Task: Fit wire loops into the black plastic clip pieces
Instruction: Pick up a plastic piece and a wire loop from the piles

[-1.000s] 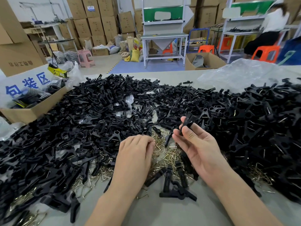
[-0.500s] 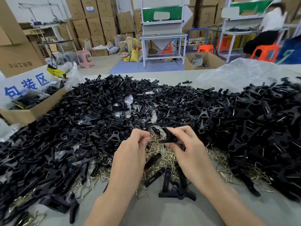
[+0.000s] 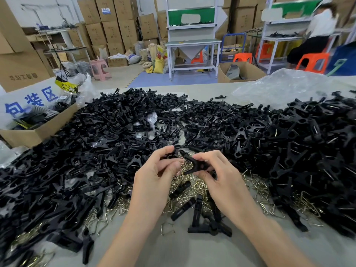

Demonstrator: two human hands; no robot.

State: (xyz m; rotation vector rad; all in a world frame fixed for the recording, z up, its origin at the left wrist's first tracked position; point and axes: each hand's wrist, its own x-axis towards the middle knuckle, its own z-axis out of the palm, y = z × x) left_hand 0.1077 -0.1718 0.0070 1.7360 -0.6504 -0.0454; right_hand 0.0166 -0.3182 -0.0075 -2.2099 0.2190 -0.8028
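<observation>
My right hand [image 3: 221,176] pinches a black plastic clip piece [image 3: 196,164] just above the table's middle. My left hand [image 3: 156,178] is close beside it, its curled fingers pinching a thin wire loop [image 3: 182,163] at the clip's left end. Loose brass-coloured wire loops [image 3: 194,187] lie heaped under both hands. A wide heap of black clip pieces [image 3: 107,135] covers the table to the left, behind and to the right [image 3: 300,143]. A few clip pieces [image 3: 202,220] lie on bare table near my wrists.
An open cardboard box [image 3: 40,130] with dark items sits at the table's left edge. Crumpled clear plastic [image 3: 285,87] lies at the back right. Beyond the table [image 3: 192,251] are stacked cartons, white workbenches, orange stools and a seated person [image 3: 319,29].
My right hand brought the clip piece down from chest height toward the left hand. My left hand rose off the wire pile with a loop, and both hands now meet.
</observation>
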